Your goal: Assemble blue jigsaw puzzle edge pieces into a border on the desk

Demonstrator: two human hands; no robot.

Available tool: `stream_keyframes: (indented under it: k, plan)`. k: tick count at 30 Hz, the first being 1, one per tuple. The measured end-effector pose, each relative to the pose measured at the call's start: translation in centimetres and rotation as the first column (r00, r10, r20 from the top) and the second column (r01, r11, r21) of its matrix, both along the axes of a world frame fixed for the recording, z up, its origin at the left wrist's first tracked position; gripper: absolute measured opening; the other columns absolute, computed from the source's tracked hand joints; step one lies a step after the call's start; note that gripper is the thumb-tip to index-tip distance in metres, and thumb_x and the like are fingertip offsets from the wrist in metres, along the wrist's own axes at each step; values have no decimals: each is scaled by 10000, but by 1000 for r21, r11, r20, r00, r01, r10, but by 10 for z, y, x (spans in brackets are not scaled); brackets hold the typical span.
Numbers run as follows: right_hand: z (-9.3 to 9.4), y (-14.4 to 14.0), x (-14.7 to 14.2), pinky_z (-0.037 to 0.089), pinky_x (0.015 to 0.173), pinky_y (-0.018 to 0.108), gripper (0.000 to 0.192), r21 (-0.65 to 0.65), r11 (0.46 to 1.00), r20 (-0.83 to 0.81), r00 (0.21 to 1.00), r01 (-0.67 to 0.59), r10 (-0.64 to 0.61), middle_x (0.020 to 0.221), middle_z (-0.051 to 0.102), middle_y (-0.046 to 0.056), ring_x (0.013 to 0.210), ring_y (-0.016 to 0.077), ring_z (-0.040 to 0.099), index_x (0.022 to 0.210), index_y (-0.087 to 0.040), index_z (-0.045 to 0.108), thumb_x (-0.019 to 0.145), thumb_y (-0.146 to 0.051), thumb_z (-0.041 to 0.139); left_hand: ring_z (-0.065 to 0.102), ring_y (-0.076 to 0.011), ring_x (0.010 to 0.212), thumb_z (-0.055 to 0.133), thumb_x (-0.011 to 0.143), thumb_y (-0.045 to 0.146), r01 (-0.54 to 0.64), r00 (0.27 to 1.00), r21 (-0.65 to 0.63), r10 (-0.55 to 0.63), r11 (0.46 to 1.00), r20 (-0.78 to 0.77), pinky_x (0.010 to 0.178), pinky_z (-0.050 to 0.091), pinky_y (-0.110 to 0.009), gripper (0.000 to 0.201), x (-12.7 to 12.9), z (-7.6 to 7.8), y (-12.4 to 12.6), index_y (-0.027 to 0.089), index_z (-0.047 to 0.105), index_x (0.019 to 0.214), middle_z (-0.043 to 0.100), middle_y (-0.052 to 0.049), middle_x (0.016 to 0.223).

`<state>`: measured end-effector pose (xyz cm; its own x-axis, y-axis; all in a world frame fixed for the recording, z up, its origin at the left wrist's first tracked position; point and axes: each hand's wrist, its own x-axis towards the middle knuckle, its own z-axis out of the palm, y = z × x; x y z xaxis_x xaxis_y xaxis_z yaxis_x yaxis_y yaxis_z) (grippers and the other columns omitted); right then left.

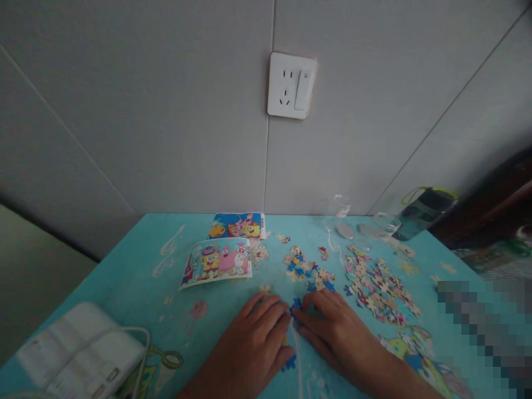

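My left hand (260,338) lies palm down over some joined jigsaw pieces (290,361), its fingers stretched out and the thumb apart. Blue and yellow bits show beside and below the thumb; the rest is hidden under the palm. Close to its fingertips, my right hand (332,324) pinches a blue jigsaw piece (296,306) between thumb and fingers. Just beyond the hands is a small group of loose blue and tan pieces (297,263). To the right spreads a larger heap of mixed jigsaw pieces (380,288), apart from both hands.
Two cartoon picture sheets (224,260) lie at the back left. Clear plastic containers (386,223), a grey round lid (344,230) and a dark bottle (428,210) are at the back right. A white power adapter (83,349) with a cable occupies the front left. A wall stands behind.
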<state>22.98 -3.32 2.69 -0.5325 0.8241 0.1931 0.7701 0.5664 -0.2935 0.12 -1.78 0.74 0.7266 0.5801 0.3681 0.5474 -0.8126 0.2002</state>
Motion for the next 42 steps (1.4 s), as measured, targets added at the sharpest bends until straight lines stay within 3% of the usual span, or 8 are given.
stream_keyframes:
  k: [10,15,23,26,30,36,42]
  plan:
    - [-20,-4,-26,549,940,431,361,150,988,89,995,30,-44,1159,649,129,1047,272,616,1280,-152,615,936,-262,615,599,-247,1028,540,952,214,-72,989,-25,74,997,129,955,507,-480,126,-4,13,1,196,659,989,661,-58,1010]
    - [-15,-8,-33,540,997,447,376,137,989,75,995,61,-72,1248,642,155,1137,294,612,1292,-135,620,938,-261,601,583,-241,1015,514,965,210,-78,989,4,77,997,129,933,489,-476,146,-4,12,0,193,657,941,643,-63,977]
    - [-13,-9,-37,333,1190,453,510,0,999,154,987,-41,41,1539,419,159,1430,270,378,1461,-137,469,997,-348,491,569,-221,959,493,976,197,-102,985,38,96,994,144,910,466,-453,162,-7,13,3,185,650,939,634,-53,928]
    - [-6,9,-41,261,1216,458,508,-38,996,172,981,-80,85,1572,364,156,1456,251,329,1484,-137,431,1014,-329,437,565,-221,957,506,969,200,-111,982,59,100,992,160,912,461,-447,146,-7,12,5,185,646,928,629,-49,915]
    - [2,45,-55,182,1222,499,570,-52,989,227,963,-136,144,1551,382,203,1448,295,333,1457,-91,453,929,-282,555,567,-219,918,508,963,192,-124,981,57,114,991,157,885,468,-443,149,-9,15,6,179,641,898,625,-49,901]
    - [2,97,-65,245,1182,484,440,22,999,229,973,-45,39,1456,507,189,1360,259,463,1395,-91,501,994,-233,389,569,-228,940,504,965,184,-141,980,44,133,989,148,885,465,-457,154,-13,21,7,179,646,905,627,-50,910]
    - [1,141,-49,362,1111,401,368,50,996,167,983,73,-81,1372,584,202,1270,266,557,1240,-72,633,959,-163,413,572,-216,917,516,969,210,-129,980,54,119,990,159,874,469,-442,166,-12,24,5,180,645,869,625,-46,895]
